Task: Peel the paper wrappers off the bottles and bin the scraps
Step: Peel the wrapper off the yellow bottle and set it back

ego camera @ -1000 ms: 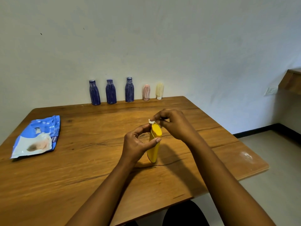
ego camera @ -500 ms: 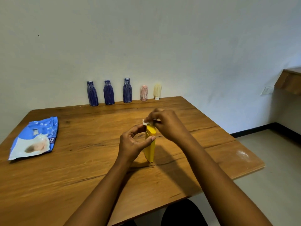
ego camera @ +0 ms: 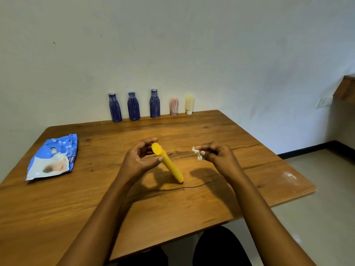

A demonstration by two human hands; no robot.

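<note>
Scrap (ego camera: 197,153) in play: a crumpled white bit of paper, pinched tight in the grip of the right hand (ego camera: 217,154), held above the table (ego camera: 211,198) and well apart from the yellow bottle (ego camera: 169,166). That bottle leans over, its base on the wood at mid-table, its top tipped left into the left hand (ego camera: 140,160), whose grip is curled round the upper end with the thumb on the side. The bottle's yellow surface shows plain all the way down, with no paper left on it that I can see, so I'd call this one peeled.

What's left? The binning, for a start. No bin is in sight anywhere, so that scrap has somewhere out of view to go. Then the far edge: three blue bottles (ego camera: 133,106) stand in a row against the wall, with a pink bottle (ego camera: 174,106) and a cream bottle (ego camera: 189,104) just to their right. They look ribbed or striped; whether that is paper wrapping is too small to tell, but my guess is most of the job lies ahead.

On the table's left lies a blue packet (ego camera: 53,157), flat. The top is warm brown planks with dark grain lines and a pale smudge near the right corner. Behind, a bare whitish wall; at right, a socket (ego camera: 324,101), a wooden shelf (ego camera: 345,89), dark skirting and a grey floor (ego camera: 317,169).
</note>
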